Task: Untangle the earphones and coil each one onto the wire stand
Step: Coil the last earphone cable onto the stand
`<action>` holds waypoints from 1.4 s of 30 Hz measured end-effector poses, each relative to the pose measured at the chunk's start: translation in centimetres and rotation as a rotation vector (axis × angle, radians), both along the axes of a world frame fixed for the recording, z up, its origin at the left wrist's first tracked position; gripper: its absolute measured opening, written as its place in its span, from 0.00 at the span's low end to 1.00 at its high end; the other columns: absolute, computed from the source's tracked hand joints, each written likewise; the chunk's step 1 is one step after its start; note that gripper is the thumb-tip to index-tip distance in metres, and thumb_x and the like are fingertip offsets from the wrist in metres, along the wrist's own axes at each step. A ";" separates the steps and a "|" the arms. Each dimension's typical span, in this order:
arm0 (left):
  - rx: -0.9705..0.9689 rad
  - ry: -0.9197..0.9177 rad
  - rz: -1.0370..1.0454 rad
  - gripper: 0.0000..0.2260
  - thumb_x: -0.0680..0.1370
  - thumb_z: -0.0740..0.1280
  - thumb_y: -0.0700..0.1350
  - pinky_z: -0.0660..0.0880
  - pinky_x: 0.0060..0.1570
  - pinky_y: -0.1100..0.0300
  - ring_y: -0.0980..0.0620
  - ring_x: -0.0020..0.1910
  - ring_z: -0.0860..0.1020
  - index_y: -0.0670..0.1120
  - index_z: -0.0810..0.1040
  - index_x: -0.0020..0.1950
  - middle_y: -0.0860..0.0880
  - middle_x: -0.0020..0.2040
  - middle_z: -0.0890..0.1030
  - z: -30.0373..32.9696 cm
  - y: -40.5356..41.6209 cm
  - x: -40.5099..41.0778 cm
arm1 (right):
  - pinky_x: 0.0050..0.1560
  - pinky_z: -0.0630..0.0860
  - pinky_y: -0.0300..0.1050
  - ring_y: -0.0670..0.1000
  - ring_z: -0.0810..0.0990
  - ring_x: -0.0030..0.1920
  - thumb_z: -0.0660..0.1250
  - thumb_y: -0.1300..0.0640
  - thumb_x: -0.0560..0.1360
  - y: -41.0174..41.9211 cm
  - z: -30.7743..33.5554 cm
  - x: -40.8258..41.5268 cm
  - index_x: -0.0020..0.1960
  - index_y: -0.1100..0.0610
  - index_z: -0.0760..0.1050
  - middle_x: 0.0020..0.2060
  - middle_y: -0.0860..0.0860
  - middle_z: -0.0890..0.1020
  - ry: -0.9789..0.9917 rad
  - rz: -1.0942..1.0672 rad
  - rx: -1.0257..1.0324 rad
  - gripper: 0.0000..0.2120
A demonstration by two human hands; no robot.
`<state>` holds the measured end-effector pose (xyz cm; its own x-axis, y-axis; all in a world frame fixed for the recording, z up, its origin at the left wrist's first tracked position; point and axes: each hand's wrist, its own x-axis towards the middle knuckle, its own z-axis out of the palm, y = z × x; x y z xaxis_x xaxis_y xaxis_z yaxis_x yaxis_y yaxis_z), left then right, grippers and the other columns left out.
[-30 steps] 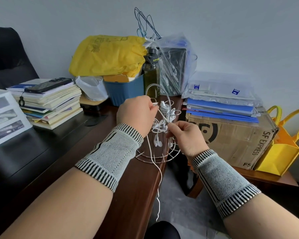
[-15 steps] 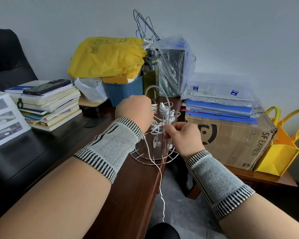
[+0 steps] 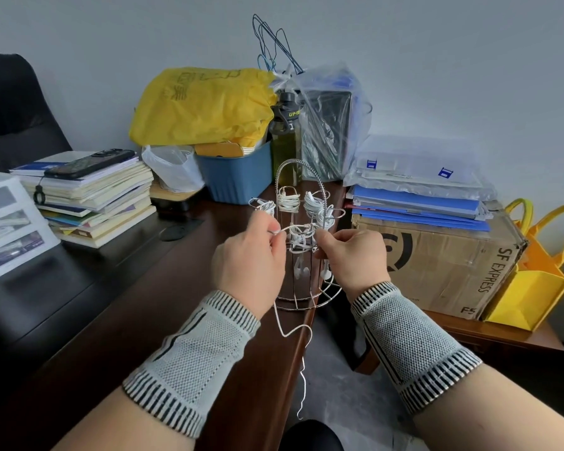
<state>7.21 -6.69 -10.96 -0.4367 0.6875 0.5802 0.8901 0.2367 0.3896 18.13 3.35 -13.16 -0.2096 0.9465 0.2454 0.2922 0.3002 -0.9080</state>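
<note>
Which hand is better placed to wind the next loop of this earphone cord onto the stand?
Left. The left hand pinches the white cord whose slack hangs beneath it, while the right hand steadies the coil on the wire stand.
</note>
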 end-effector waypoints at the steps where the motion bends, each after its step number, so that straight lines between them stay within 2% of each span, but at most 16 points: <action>1: 0.017 -0.030 -0.001 0.05 0.81 0.62 0.51 0.78 0.43 0.49 0.46 0.39 0.82 0.51 0.73 0.51 0.50 0.39 0.84 -0.5 0.1 0.2 | 0.34 0.75 0.44 0.48 0.77 0.27 0.69 0.48 0.73 -0.1 -0.1 0.0 0.32 0.59 0.82 0.28 0.53 0.83 -0.012 -0.013 0.011 0.17; 4: 0.029 -0.157 0.033 0.06 0.80 0.62 0.51 0.78 0.47 0.50 0.44 0.44 0.82 0.51 0.75 0.49 0.49 0.43 0.85 -1.4 0.8 0.5 | 0.31 0.71 0.39 0.45 0.75 0.26 0.68 0.47 0.74 -0.2 -0.1 -0.2 0.34 0.58 0.82 0.27 0.51 0.82 -0.038 -0.034 0.017 0.17; 8: 0.035 -0.312 0.087 0.07 0.80 0.62 0.53 0.77 0.48 0.54 0.48 0.47 0.81 0.51 0.77 0.48 0.51 0.45 0.85 -1.7 1.8 0.8 | 0.29 0.67 0.38 0.45 0.73 0.23 0.66 0.47 0.75 -0.5 0.0 -0.5 0.33 0.57 0.81 0.24 0.50 0.79 -0.078 -0.077 0.034 0.18; 10: 0.058 -0.344 0.110 0.09 0.80 0.62 0.53 0.76 0.47 0.56 0.49 0.46 0.81 0.51 0.78 0.48 0.52 0.44 0.85 -1.8 2.1 0.8 | 0.29 0.67 0.38 0.46 0.73 0.24 0.66 0.47 0.75 -0.7 0.1 -0.7 0.32 0.57 0.81 0.23 0.50 0.79 -0.090 -0.091 0.033 0.19; 13: 0.081 -0.353 0.131 0.11 0.80 0.62 0.54 0.69 0.40 0.62 0.52 0.43 0.80 0.51 0.80 0.46 0.54 0.41 0.84 -1.9 2.4 0.9 | 0.28 0.66 0.38 0.46 0.73 0.24 0.66 0.47 0.76 -0.8 0.2 -0.9 0.31 0.56 0.81 0.22 0.49 0.77 -0.102 -0.128 0.030 0.19; 16: 0.113 -0.410 0.119 0.12 0.80 0.63 0.53 0.67 0.39 0.63 0.54 0.40 0.79 0.49 0.82 0.44 0.54 0.38 0.84 -1.9 2.4 1.2 | 0.28 0.65 0.37 0.45 0.72 0.24 0.65 0.47 0.76 -1.0 0.3 -1.0 0.32 0.56 0.81 0.21 0.48 0.76 -0.096 -0.145 0.018 0.19; 18: 0.158 -0.536 0.118 0.12 0.78 0.65 0.52 0.69 0.37 0.63 0.54 0.37 0.79 0.48 0.84 0.42 0.53 0.37 0.84 -2.0 2.4 1.4 | 0.28 0.65 0.38 0.45 0.73 0.24 0.65 0.47 0.76 -1.1 0.4 -1.1 0.31 0.56 0.81 0.21 0.47 0.75 -0.101 -0.153 0.016 0.19; 22: 0.368 -1.033 0.084 0.09 0.74 0.71 0.47 0.72 0.32 0.62 0.55 0.28 0.75 0.48 0.83 0.34 0.52 0.32 0.83 -2.2 2.6 1.9 | 0.31 0.66 0.38 0.47 0.73 0.25 0.66 0.48 0.75 -1.1 0.4 -1.2 0.28 0.55 0.77 0.21 0.48 0.75 -0.071 -0.159 -0.015 0.19; 24: 0.408 -1.184 0.095 0.10 0.73 0.73 0.45 0.71 0.30 0.64 0.59 0.25 0.73 0.50 0.80 0.31 0.53 0.31 0.83 -2.2 2.6 2.1 | 0.33 0.67 0.38 0.47 0.73 0.25 0.66 0.49 0.75 -1.1 0.3 -1.3 0.27 0.55 0.77 0.21 0.48 0.75 -0.039 -0.147 -0.034 0.19; 28: 0.445 -1.344 0.102 0.08 0.73 0.71 0.40 0.64 0.21 0.69 0.60 0.19 0.68 0.43 0.79 0.35 0.50 0.34 0.84 -2.0 2.4 2.3 | 0.31 0.67 0.38 0.48 0.74 0.26 0.68 0.49 0.73 -1.1 0.2 -1.3 0.29 0.56 0.78 0.23 0.49 0.77 -0.001 -0.131 -0.062 0.18; 32: 0.437 -1.408 0.066 0.07 0.75 0.68 0.38 0.62 0.19 0.70 0.61 0.19 0.68 0.41 0.75 0.37 0.46 0.37 0.82 -1.7 1.8 2.5 | 0.33 0.74 0.44 0.51 0.76 0.28 0.69 0.49 0.72 -0.8 0.3 -1.3 0.27 0.60 0.78 0.26 0.55 0.81 0.045 -0.134 -0.091 0.19; 35: 0.423 -1.412 0.026 0.06 0.76 0.66 0.40 0.67 0.23 0.68 0.60 0.28 0.75 0.42 0.75 0.39 0.49 0.40 0.85 -1.5 1.3 2.6 | 0.33 0.74 0.46 0.51 0.75 0.27 0.69 0.50 0.72 -0.8 0.2 -1.3 0.30 0.64 0.80 0.29 0.59 0.82 0.073 -0.114 -0.116 0.19; 37: 0.408 -1.422 -0.036 0.07 0.77 0.65 0.39 0.73 0.31 0.66 0.57 0.36 0.82 0.43 0.74 0.39 0.49 0.42 0.85 -1.5 0.9 2.4 | 0.34 0.74 0.46 0.51 0.75 0.27 0.69 0.51 0.72 -0.9 0.1 -1.1 0.32 0.65 0.80 0.30 0.60 0.82 0.124 -0.086 -0.144 0.18; 39: 0.368 -1.403 -0.112 0.10 0.78 0.65 0.38 0.77 0.43 0.61 0.54 0.42 0.84 0.45 0.72 0.36 0.49 0.44 0.85 -1.6 0.3 2.3 | 0.37 0.76 0.46 0.53 0.79 0.30 0.69 0.52 0.73 -0.9 -0.1 -0.7 0.33 0.64 0.81 0.31 0.59 0.83 0.167 -0.055 -0.160 0.17; 42: 0.303 -1.269 -0.183 0.15 0.75 0.70 0.41 0.77 0.52 0.54 0.52 0.50 0.83 0.49 0.77 0.28 0.49 0.47 0.86 -2.2 -0.4 2.0 | 0.37 0.77 0.41 0.50 0.81 0.33 0.69 0.55 0.73 -1.2 -0.6 -0.1 0.35 0.60 0.81 0.33 0.55 0.84 0.190 0.000 -0.120 0.11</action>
<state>9.25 -7.10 -13.15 -0.7032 0.7107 -0.0211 -0.1215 -0.0909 0.9884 18.00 2.18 -13.75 -0.1706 0.9712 0.1665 0.1124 0.1871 -0.9759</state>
